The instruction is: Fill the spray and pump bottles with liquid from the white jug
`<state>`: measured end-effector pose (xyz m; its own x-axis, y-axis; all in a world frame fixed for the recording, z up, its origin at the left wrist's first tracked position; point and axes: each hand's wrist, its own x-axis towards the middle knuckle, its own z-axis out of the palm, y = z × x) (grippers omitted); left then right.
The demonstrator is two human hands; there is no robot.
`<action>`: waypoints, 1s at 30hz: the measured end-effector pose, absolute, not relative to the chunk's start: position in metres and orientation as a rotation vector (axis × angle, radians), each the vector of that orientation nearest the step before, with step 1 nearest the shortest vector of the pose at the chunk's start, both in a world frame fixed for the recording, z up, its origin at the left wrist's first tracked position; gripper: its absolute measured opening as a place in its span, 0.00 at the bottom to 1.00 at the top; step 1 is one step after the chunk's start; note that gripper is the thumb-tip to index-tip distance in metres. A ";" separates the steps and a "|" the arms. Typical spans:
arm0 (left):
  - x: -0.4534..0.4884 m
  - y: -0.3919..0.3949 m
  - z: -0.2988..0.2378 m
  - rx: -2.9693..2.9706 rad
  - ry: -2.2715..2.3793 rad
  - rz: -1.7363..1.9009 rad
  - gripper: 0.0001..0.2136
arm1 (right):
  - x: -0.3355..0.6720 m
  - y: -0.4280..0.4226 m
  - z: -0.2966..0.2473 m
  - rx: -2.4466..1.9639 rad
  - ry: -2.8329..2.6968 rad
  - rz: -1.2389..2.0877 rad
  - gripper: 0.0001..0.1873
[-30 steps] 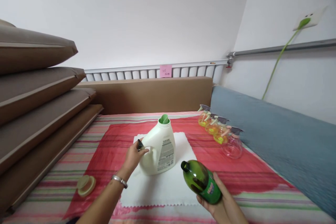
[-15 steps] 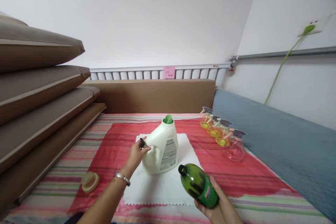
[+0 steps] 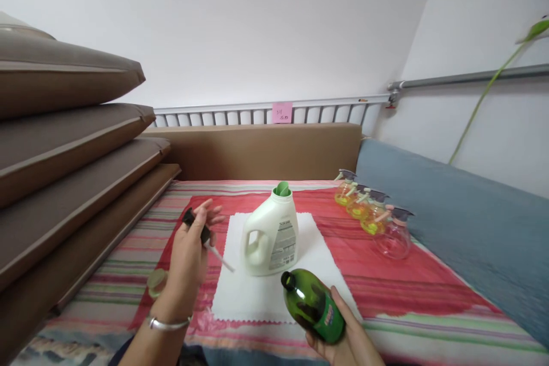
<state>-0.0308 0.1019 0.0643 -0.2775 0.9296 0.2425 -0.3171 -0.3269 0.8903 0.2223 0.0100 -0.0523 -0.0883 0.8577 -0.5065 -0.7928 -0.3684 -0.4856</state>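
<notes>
In my left hand [image 3: 195, 240] is a black pump dispenser head [image 3: 198, 227], its pale dip tube pointing down and to the right. My right hand [image 3: 343, 329] grips a green bottle [image 3: 315, 303] with a green label; it tilts with its uncapped black neck toward the left. Between and beyond both hands, a large white detergent jug [image 3: 272, 234] stands upright on a white scalloped cloth [image 3: 240, 300]. Its cap is off, and the green spout shows in the mouth. Neither hand touches the jug.
Several clear pump bottles, most with yellow liquid, line the right side; the nearest [image 3: 393, 239] looks empty of it. A pale cap [image 3: 156, 283] lies left, partly behind my left arm. Stacked brown cushions [image 3: 77, 154] rise at left, a blue padded panel [image 3: 446, 211] at right.
My left hand has drawn back left from beside the jug and turned, so the pump's tube now shows. The green bottle has shifted slightly left in my right hand. The view has swung a little.
</notes>
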 end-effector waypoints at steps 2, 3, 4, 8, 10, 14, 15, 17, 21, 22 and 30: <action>-0.022 0.082 0.080 0.854 0.757 1.779 0.18 | 0.211 0.009 -0.049 -0.857 -0.098 1.817 0.15; -0.018 0.075 0.085 0.803 0.716 1.777 0.17 | 0.206 0.008 -0.047 -0.853 -0.099 1.857 0.15; -0.015 0.069 0.088 0.769 0.698 1.772 0.17 | 0.201 0.007 -0.046 -0.854 -0.101 1.892 0.15; -0.005 0.058 0.087 0.746 0.680 1.751 0.16 | 0.190 0.003 -0.041 -0.836 -0.114 1.933 0.17; -0.002 0.056 0.085 0.756 0.667 1.756 0.16 | 0.188 0.001 -0.039 -0.835 -0.126 1.923 0.17; 0.006 0.053 0.084 0.783 0.673 1.753 0.15 | 0.184 0.000 -0.037 -0.827 -0.161 1.942 0.19; 0.009 0.051 0.082 0.796 0.670 1.751 0.15 | 0.182 0.000 -0.037 -0.820 -0.167 1.947 0.19; 0.014 0.048 0.077 0.821 0.673 1.748 0.15 | 0.178 0.000 -0.035 -0.810 -0.168 1.946 0.20; 0.026 0.039 0.055 0.872 0.797 1.637 0.17 | 0.165 0.000 -0.025 -0.779 -0.167 1.912 0.24; 0.028 0.037 0.049 0.873 0.828 1.592 0.18 | 0.161 0.000 -0.022 -0.770 -0.182 1.904 0.26; 0.024 0.037 0.034 0.781 0.791 1.516 0.19 | 0.158 -0.018 -0.017 -0.668 -0.433 1.899 0.52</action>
